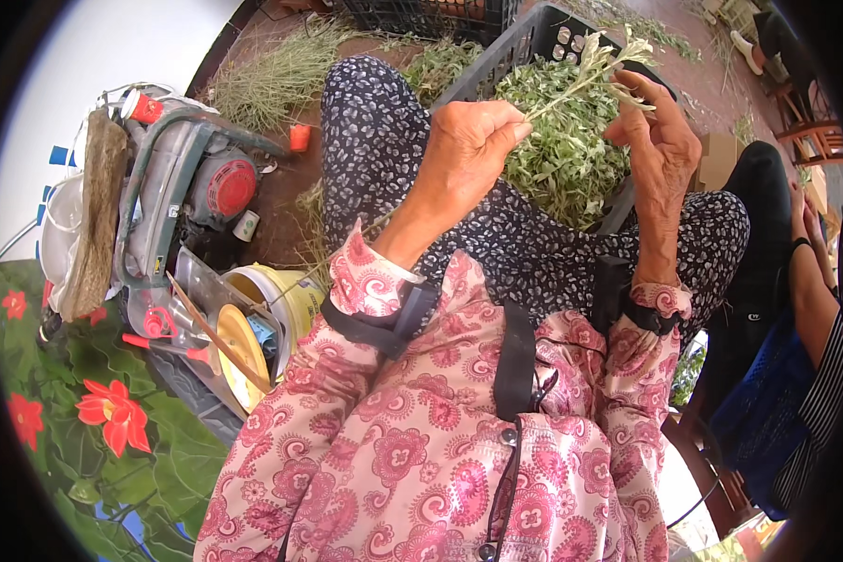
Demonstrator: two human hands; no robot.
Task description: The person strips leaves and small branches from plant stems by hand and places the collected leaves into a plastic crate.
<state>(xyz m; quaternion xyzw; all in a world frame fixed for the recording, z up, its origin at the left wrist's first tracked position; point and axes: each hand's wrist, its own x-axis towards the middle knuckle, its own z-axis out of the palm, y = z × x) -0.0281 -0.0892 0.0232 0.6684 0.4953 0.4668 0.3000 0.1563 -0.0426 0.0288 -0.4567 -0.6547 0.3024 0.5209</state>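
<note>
My left hand pinches the stem of a leafy herb sprig between thumb and fingers. The sprig slants up to the right, its pale leaves at the far end. My right hand is at that leafy end, thumb and index finger curled by a drooping leaf; whether they grip it is hard to tell. Beneath both hands stands a dark plastic crate between my knees, holding a heap of loose green leaves.
Bare stems lie on the floor beyond my left knee. At left are a metal-framed machine, an orange cup and a yellow bucket. Another black crate stands ahead. A person sits close at right.
</note>
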